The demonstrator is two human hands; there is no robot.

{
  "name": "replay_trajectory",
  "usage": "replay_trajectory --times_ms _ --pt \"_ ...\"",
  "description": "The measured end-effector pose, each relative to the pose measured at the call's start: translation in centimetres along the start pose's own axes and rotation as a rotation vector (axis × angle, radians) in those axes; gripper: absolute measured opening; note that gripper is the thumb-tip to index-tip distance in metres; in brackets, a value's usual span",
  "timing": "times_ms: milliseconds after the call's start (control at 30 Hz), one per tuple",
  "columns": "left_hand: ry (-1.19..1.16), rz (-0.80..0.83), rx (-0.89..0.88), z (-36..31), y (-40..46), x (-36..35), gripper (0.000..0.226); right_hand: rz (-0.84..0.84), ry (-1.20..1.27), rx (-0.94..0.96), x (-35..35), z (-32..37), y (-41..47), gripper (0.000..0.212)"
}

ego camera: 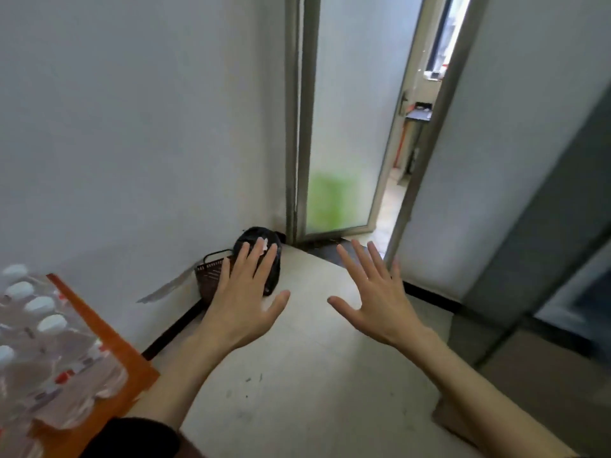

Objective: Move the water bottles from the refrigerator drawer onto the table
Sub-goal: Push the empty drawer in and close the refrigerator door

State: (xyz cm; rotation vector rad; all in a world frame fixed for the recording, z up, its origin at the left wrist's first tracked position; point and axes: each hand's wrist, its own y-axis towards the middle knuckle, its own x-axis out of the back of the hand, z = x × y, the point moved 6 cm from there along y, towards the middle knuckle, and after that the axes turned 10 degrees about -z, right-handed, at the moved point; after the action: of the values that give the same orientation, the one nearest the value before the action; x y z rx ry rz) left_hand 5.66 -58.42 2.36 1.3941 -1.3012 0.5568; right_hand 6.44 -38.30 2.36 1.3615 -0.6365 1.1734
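Several clear water bottles point(43, 342) with white caps stand on the orange table point(109, 355) at the lower left, blurred by motion. My left hand point(246, 294) is held out over the floor with fingers spread and nothing in it. My right hand point(375, 292) is out beside it, also spread and holding nothing. A grey cabinet face at the far right edge may be the refrigerator point(545, 259); no drawer shows.
A black bin bag point(274, 256) and a dark basket point(208, 279) sit in the corner by the white wall. A frosted glass door point(344, 127) stands partly ajar ahead. A brown cardboard box point(529, 375) rests on the pale floor at the right.
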Motion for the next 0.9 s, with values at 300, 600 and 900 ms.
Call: replay_trajectory --times_ms 300,600,900 --pt "-0.146 0.088 -0.388 -23.3 1.0 -7.3 0.083 -0.038 -0.19 -0.394 10.7 -18.5 -16.3 0.082" --pt "-0.204 0.242 -0.566 -47.8 -1.8 -18.2 0.069 0.022 -0.282 -0.692 17.7 -36.5 -31.8 0.075" --pt "-0.202 0.442 -0.709 -61.4 -6.1 -27.2 0.061 0.146 -0.296 -0.916 18.0 -48.4 -42.0 0.072"
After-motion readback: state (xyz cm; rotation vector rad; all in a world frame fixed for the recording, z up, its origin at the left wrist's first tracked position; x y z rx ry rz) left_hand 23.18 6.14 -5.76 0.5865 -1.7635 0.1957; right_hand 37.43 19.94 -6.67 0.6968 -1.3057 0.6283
